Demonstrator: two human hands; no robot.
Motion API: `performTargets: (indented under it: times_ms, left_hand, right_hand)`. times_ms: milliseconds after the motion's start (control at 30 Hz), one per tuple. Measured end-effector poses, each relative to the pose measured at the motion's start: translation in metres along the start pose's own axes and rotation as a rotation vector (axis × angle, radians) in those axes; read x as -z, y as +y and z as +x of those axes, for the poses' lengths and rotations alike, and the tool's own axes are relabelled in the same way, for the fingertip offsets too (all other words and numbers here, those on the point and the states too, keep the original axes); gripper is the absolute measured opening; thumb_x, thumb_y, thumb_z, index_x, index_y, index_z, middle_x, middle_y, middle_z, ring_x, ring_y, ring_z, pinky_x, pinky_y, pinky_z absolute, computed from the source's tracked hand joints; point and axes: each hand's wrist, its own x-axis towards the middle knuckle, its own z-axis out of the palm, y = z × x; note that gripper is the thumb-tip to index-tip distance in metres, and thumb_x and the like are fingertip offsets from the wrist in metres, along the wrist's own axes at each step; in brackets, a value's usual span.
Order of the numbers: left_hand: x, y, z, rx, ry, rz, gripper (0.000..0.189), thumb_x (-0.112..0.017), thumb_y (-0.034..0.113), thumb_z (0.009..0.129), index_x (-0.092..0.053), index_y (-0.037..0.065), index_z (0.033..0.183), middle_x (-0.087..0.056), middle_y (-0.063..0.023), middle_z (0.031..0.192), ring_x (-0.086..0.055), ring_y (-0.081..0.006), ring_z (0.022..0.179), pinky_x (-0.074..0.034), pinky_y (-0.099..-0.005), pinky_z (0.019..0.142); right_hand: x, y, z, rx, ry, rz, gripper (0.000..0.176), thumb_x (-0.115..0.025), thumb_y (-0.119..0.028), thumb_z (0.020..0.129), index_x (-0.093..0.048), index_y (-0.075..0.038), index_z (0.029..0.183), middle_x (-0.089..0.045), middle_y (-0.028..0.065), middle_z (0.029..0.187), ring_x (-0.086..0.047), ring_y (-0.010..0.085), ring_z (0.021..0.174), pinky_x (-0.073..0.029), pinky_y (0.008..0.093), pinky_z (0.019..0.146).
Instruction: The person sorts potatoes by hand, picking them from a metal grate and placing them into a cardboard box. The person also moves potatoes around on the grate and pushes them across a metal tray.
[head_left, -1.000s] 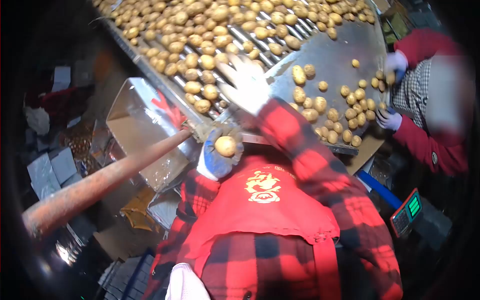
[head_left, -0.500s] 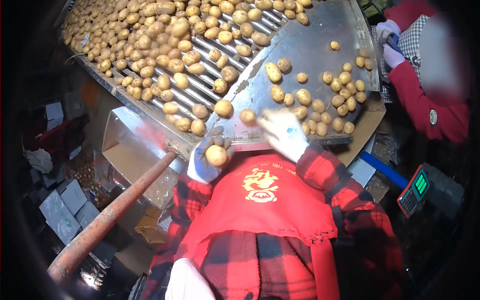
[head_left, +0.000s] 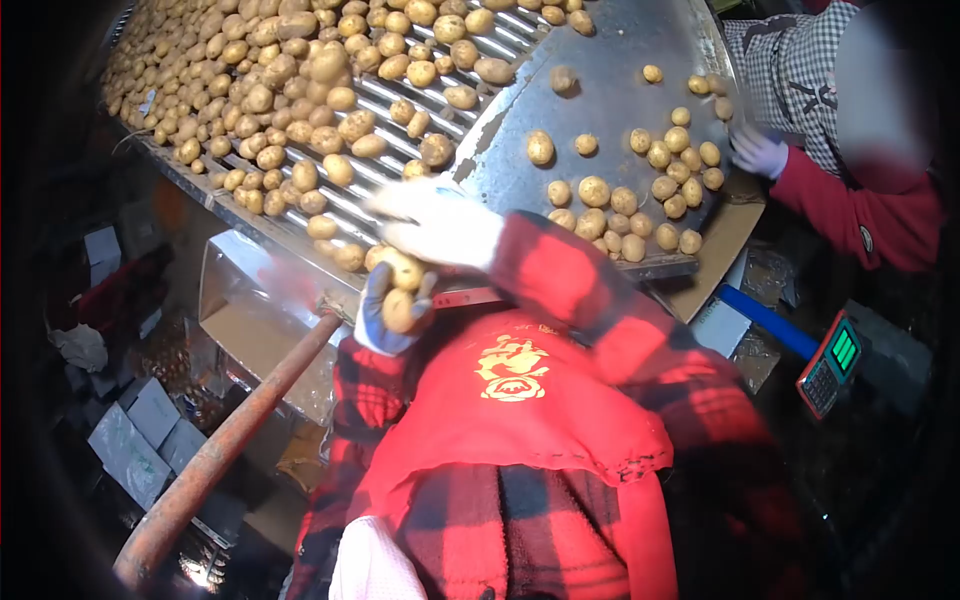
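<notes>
My left hand (head_left: 374,320), in a white glove with grey-blue fingers, is curled around a potato (head_left: 399,312) at the front edge of the sorting table. Another potato (head_left: 404,270) sits right above it, at the fingertips. My right hand (head_left: 440,222), in a white glove, is stretched across in front of me, over the lower end of the metal rollers (head_left: 385,178). Motion smears its fingers, and I cannot tell whether it holds anything. Many potatoes (head_left: 260,98) lie heaped on the rollers beyond both hands.
Several potatoes (head_left: 677,165) lie on the flat metal sheet (head_left: 610,90) to the right. Another person's gloved hand (head_left: 760,153) is at its right edge. A rusty pole (head_left: 235,435) slants up at left, beside a plastic-lined box (head_left: 262,325). A scale display (head_left: 832,365) stands at lower right.
My right hand has swung left from the metal sheet to above the rollers, near my left hand. A second potato now shows at my left hand. The other person's hand has come down to the table edge.
</notes>
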Motion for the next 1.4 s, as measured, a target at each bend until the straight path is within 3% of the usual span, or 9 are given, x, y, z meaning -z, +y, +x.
performTargets:
  times_ms: [100,200,233,300,500,767,1000,1233,1400]
  left_hand:
    - [-0.014,0.008,-0.022,0.043,-0.055,-0.1,0.05,-0.061,0.034,0.101,-0.043,0.017,0.144,-0.052,-0.0161,0.135,-0.062,-0.0279,0.102,-0.055,-0.0352,0.063]
    - [-0.016,0.006,-0.033,0.056,-0.072,-0.124,0.056,-0.06,0.033,0.101,-0.039,0.018,0.15,-0.05,-0.0174,0.14,-0.062,-0.0337,0.104,-0.055,-0.0354,0.066]
    - [-0.015,0.003,-0.033,0.041,-0.082,-0.118,0.057,-0.06,0.033,0.101,-0.039,0.018,0.152,-0.049,-0.0176,0.142,-0.062,-0.0335,0.104,-0.055,-0.0356,0.066]
    - [-0.004,-0.005,-0.04,0.043,-0.022,-0.14,0.057,-0.06,0.034,0.101,-0.039,0.018,0.152,-0.05,-0.0174,0.14,-0.061,-0.0337,0.105,-0.055,-0.0351,0.066]
    - [-0.019,-0.028,-0.023,0.074,0.182,0.056,0.058,-0.059,0.039,0.1,-0.042,0.009,0.147,-0.059,-0.0207,0.124,-0.053,-0.0235,0.08,-0.047,-0.0298,0.062]
    - [-0.057,-0.016,0.026,0.152,0.149,0.25,0.064,-0.057,0.04,0.101,-0.036,0.006,0.152,-0.058,-0.0192,0.128,-0.06,-0.028,0.097,-0.051,-0.0312,0.068]
    - [-0.058,-0.012,0.037,-0.016,0.18,0.097,0.066,-0.053,0.048,0.102,-0.038,0.005,0.15,-0.059,-0.0191,0.126,-0.064,-0.0295,0.102,-0.056,-0.0365,0.071]
    - [-0.073,-0.003,0.043,-0.135,0.226,-0.019,0.065,-0.057,0.046,0.1,-0.041,0.006,0.149,-0.057,-0.0202,0.136,-0.063,-0.0318,0.109,-0.057,-0.041,0.074]
    - [-0.053,0.008,0.064,-0.107,-0.007,-0.144,0.063,-0.048,0.045,0.104,-0.036,0.008,0.155,-0.046,-0.0165,0.152,-0.049,-0.0325,0.135,-0.05,-0.0444,0.097]
  right_hand:
    - [-0.032,0.026,0.056,0.08,0.36,-0.554,0.038,-0.064,-0.03,0.087,-0.069,-0.013,0.12,-0.059,0.0118,0.135,-0.053,0.035,0.122,-0.036,0.057,0.109]
    - [-0.041,0.056,0.03,0.188,0.153,-0.826,0.039,-0.064,-0.037,0.087,-0.069,-0.017,0.12,-0.054,0.007,0.141,-0.048,0.0365,0.127,-0.03,0.0646,0.108]
    - [-0.029,0.046,0.015,0.032,-0.082,-0.885,0.04,-0.064,-0.038,0.087,-0.068,-0.018,0.121,-0.052,0.0061,0.142,-0.047,0.0348,0.128,-0.029,0.065,0.11]
    - [-0.022,0.081,-0.026,-0.057,0.262,-0.893,0.043,-0.064,-0.034,0.086,-0.064,-0.021,0.127,-0.052,0.0061,0.14,-0.049,0.0316,0.127,-0.032,0.0619,0.107]
    - [0.093,0.112,-0.11,-0.637,0.319,-1.077,0.051,-0.064,-0.029,0.086,-0.058,-0.013,0.134,-0.05,0.0146,0.145,-0.049,0.0391,0.129,-0.034,0.0576,0.11]
    - [0.054,0.11,-0.1,-0.321,0.108,-0.953,0.051,-0.067,-0.035,0.085,-0.061,-0.021,0.133,-0.052,0.0112,0.141,-0.043,0.0356,0.133,-0.024,0.0603,0.117]
    - [0.163,0.127,0.064,0.1,0.587,-0.786,0.049,-0.068,-0.027,0.083,-0.063,-0.016,0.13,-0.056,0.0151,0.138,-0.053,0.0348,0.121,-0.038,0.0519,0.104]
    - [0.159,0.138,0.238,-0.481,0.143,-0.895,0.072,-0.056,-0.064,0.087,-0.052,-0.024,0.146,-0.036,0.0127,0.16,-0.038,0.0433,0.142,-0.032,0.0606,0.112]
    - [0.11,0.121,0.146,-0.2,0.119,-0.915,0.06,-0.065,-0.056,0.082,-0.064,-0.025,0.133,-0.042,0.0087,0.155,-0.029,0.0466,0.142,-0.029,0.0652,0.11]
